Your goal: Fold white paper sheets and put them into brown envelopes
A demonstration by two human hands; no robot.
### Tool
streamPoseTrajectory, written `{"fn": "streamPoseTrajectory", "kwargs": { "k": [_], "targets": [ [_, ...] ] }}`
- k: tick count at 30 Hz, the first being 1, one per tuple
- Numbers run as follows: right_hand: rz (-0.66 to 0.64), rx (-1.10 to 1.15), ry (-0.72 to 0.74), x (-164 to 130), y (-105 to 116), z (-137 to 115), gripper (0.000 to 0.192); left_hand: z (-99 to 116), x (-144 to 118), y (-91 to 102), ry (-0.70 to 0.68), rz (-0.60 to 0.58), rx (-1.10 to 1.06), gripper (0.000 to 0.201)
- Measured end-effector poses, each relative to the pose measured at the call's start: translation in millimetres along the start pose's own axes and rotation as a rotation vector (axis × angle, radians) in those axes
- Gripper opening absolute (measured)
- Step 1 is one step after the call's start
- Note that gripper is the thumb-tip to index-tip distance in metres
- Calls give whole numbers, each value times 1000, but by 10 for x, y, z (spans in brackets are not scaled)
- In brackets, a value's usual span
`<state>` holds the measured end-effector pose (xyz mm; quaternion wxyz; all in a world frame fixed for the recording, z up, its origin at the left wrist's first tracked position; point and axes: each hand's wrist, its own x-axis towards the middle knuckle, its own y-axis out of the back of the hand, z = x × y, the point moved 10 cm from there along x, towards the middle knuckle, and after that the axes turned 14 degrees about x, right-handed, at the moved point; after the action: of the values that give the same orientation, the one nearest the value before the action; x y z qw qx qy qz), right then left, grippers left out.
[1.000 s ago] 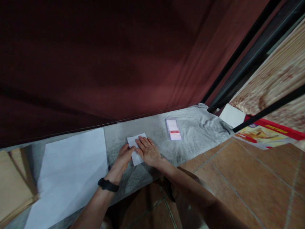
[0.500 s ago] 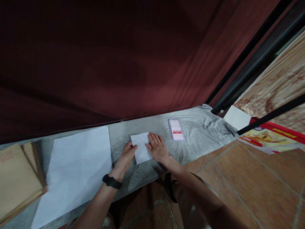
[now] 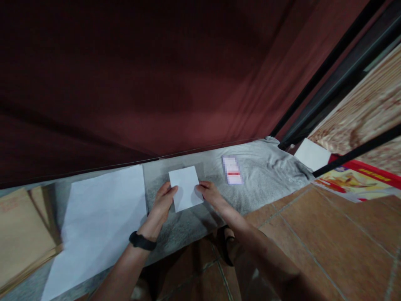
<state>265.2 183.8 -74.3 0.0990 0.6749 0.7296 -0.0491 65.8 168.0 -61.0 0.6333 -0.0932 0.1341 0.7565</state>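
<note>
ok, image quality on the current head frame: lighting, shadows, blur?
Head view: dim, the dark red backdrop nearly black at upper left; head view: soft shadows by both thumbs on the small white sheet; head view: pixelated item unreadable, patterned panel looks smeared at far right.

Dim, darkest toward upper left

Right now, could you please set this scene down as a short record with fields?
Left hand: holds the left edge of the small paper
Right hand: holds its right edge
Left wrist: black band
Surface: gray cloth, wrinkled toward the right
Left of the hands: large white sheet, then brown paper at the picture's edge
Right of the hands: pale slip with a red stripe, print unreadable
Floor: brown tiles
</note>
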Motion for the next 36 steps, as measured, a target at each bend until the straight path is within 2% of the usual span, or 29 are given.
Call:
{"fn": "streamPoseTrajectory", "kwargs": {
  "k": [3,11,18,20,23,26,30,33,36],
  "targets": [
    [-38,105,-32,-33,-31,59,20,-34,58,32,13,11,-1,49],
    [-105,115,-162,-132,-56,151,21,-87,166,175,-5,95,51,49],
    [-161,259,-230,-233,-129,167,14,-112,230,271,-17,196,52,53],
    [-158,262,-223,-236,-120,158,13,-92,213,241,-12,168,56,52],
    [-65,261,-186,-169,-1,126,12,-63,138,120,13,65,70,48],
    [48,258,-143,-63,166,81,12,-52,28,-47,37,-72,96,46],
    [124,262,-118,46,319,35,10,-102,-97,-271,75,-250,155,44],
    [164,263,-106,62,386,-3,10,-79,-119,-344,36,-269,161,40],
    [139,286,-113,23,353,-39,15,-21,-108,-366,-15,-236,133,38]
  ]
}}
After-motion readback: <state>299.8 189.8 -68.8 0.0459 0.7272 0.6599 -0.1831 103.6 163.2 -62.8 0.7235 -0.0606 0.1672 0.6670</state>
